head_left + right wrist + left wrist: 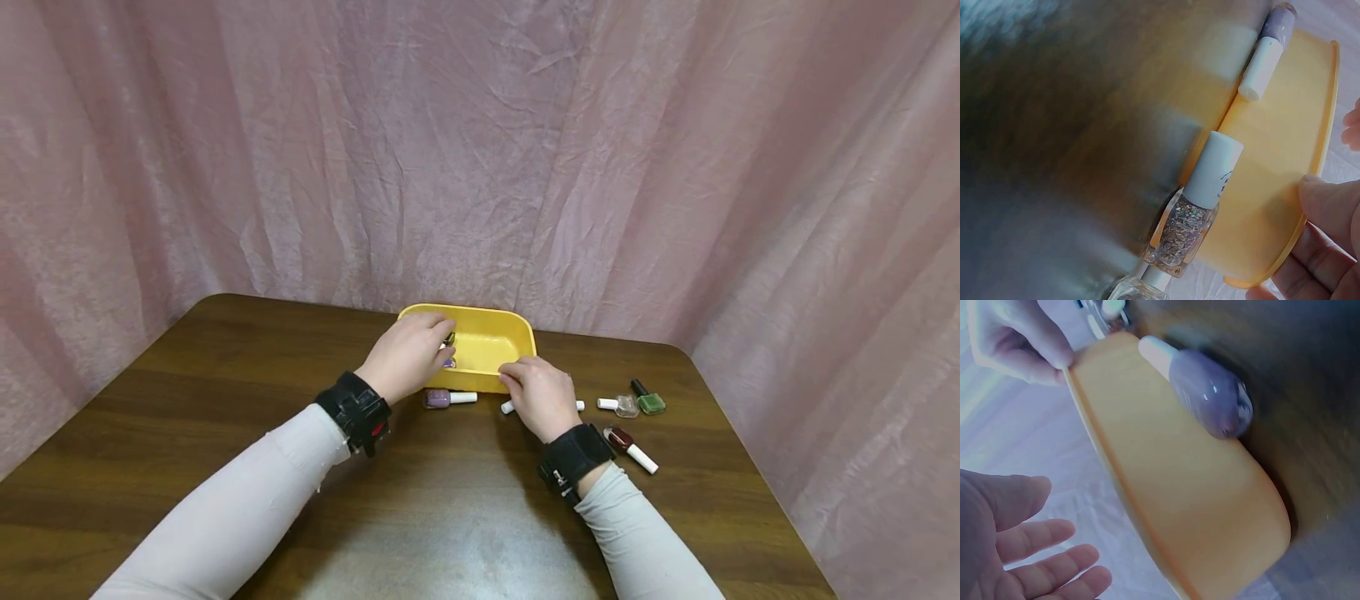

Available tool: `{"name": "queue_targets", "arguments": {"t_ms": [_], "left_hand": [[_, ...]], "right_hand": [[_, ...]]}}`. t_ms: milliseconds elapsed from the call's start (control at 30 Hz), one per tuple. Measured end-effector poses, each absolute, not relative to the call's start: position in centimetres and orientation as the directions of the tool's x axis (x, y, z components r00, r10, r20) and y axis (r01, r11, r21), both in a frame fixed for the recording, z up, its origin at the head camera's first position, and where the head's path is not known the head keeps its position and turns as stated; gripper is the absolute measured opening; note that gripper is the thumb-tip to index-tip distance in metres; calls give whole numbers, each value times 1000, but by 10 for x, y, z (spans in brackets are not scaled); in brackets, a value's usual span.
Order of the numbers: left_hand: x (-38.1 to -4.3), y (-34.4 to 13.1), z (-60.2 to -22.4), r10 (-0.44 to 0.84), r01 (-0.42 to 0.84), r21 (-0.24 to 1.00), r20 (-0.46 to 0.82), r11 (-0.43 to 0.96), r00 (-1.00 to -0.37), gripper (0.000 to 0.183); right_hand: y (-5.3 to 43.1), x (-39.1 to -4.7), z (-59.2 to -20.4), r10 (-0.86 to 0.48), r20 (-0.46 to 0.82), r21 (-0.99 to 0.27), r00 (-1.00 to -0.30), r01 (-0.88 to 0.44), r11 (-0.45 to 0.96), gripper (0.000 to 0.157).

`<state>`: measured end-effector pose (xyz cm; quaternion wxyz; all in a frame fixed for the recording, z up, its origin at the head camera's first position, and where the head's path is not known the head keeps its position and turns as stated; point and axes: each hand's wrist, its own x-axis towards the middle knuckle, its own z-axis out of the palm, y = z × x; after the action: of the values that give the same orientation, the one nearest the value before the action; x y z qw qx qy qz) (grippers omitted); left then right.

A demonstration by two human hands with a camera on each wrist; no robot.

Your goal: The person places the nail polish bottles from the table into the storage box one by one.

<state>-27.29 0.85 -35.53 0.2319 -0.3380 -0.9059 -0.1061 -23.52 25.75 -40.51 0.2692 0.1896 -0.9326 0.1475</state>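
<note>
A yellow plastic container [468,380] stands near the table's back edge. My left hand [408,354] is over its left end, fingers spread and holding nothing in the left wrist view. Small bottles [449,363] lie inside there, partly hidden by that hand. My right hand [543,396] pinches the container's front rim toward the right, thumb outside and fingers inside. Along the front wall lies a purple nail polish bottle [437,399] with a white cap. A glitter nail polish bottle [1182,234] lies below the right hand, mostly hidden in the head view.
Right of the right hand lie a clear nail polish bottle [627,406], a green one [652,403] with a black cap, and a dark red one [620,439] with a white cap. A pink curtain [480,167] hangs behind the wooden table [247,375].
</note>
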Motion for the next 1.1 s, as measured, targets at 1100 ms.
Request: {"name": "queue_targets", "arguments": {"t_ms": [1100], "left_hand": [[-219, 17, -378, 622, 714, -34, 521, 699, -584, 30]], "right_hand": [[257, -235, -402, -271, 526, -180, -806, -417, 891, 9]]}}
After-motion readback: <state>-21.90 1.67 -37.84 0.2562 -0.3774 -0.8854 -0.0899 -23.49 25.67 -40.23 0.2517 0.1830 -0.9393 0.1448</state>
